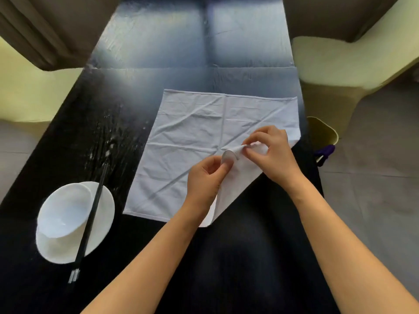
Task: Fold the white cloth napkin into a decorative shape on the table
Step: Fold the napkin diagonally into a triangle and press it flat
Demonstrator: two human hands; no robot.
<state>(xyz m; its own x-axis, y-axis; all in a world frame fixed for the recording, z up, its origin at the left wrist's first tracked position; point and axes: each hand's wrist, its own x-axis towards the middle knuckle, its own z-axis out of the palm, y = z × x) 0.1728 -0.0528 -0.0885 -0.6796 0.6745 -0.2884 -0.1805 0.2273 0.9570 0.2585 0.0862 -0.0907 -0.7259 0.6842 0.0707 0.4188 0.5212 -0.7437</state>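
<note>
A creased white cloth napkin [195, 137] lies spread on the dark table [108, 123]. Its near right corner is folded in toward the middle, leaving a diagonal edge at the table's front. My left hand [205, 177] pinches the tip of that folded corner, which curls up in a small roll. My right hand [272, 150] pinches the same fold just to the right, fingers closed on the cloth. Both hands sit over the napkin's lower right part.
A white bowl [63, 211] stands on a white plate [99, 227] at the near left, with black chopsticks [90, 220] laid across them. Pale yellow-green chairs [340, 64] flank the table. A bin [322, 130] stands right of the table.
</note>
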